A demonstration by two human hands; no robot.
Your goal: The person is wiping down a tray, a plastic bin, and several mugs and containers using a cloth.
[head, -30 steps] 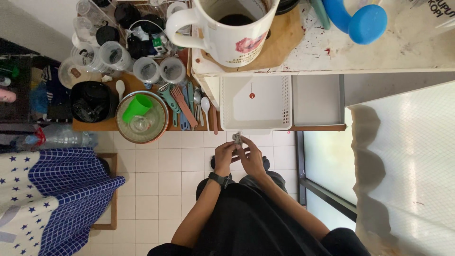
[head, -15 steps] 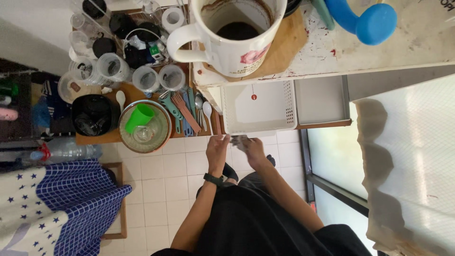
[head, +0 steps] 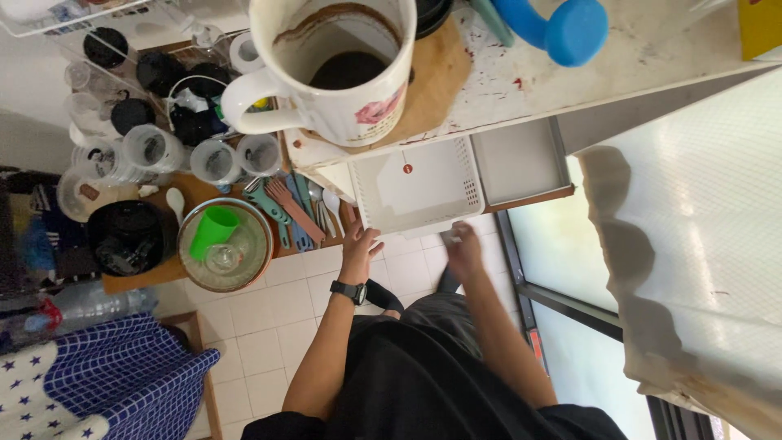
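the left hand [head: 356, 244] has its fingers spread flat at the edge of the white basket [head: 415, 191], maybe to keep it from sliding. the right hand [head: 464, 248] is closed on a small grey thing [head: 454, 238], just below the basket's front rim.

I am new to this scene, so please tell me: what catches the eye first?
A big white mug with a dark inside stands close at the top on a wooden board. Below, the left hand reaches the white basket, the right hand beside it.
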